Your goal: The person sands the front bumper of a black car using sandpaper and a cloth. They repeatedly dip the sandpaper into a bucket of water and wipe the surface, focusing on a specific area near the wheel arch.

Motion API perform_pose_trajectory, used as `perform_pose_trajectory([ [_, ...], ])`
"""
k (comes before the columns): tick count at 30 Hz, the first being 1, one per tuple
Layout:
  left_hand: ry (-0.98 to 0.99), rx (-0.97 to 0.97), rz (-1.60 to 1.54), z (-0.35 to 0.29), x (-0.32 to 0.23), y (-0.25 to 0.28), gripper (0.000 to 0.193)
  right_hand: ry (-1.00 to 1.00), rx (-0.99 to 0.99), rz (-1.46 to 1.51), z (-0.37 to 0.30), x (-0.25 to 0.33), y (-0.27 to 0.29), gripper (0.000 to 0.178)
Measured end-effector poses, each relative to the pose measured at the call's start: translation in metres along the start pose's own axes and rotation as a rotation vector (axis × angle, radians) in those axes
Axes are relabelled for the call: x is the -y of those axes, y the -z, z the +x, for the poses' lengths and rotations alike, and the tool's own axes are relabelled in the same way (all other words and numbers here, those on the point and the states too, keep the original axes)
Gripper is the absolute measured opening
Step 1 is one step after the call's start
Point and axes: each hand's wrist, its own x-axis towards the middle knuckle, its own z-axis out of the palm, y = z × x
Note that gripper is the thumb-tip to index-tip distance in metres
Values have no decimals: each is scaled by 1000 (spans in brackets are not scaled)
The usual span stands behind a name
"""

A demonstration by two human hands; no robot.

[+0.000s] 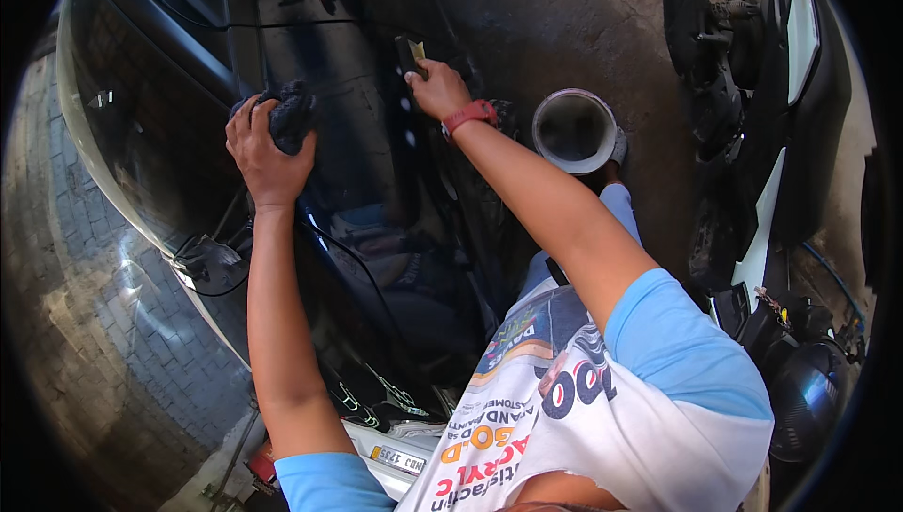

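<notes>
Gray concrete floor (564, 4) fills the top middle, with brick paving at the left. A shiny black car panel (320, 79) runs down the upper left. The left hand (268, 150) squeezes a dark rag (292, 112) against it. The right hand (437, 89) pinches a small block (411, 53), maybe a sanding pad. This looks like rubbing and wiping; next comes more steady rubbing. A bucket (574, 131) sits near.
</notes>
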Motion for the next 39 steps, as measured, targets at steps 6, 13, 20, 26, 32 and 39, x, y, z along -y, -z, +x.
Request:
perform_pose_trajectory([
  [6, 8, 3, 6, -3, 2, 1, 58, 298, -198, -93, -37, -14, -26, 41],
  [13, 14, 14, 6, -2, 2, 1, 59, -9, 31, -117, 5, -11, -7, 45],
  [20, 6, 11, 9, 0, 0, -1, 61, 78, -82, -127, -15, -18, -9, 46],
  [26, 31, 23, 11, -6, 2, 0, 60, 422, -194, -86, -82, -9, -19, 45],
  [32, -10, -14, 41, -3, 3, -3, 59, 356, -228, -99, -83, -24, -13, 45],
  [39, 7, -6, 38, -11, 6, -3, 59, 499, -133, -183, -141, -15, -8, 48],
])
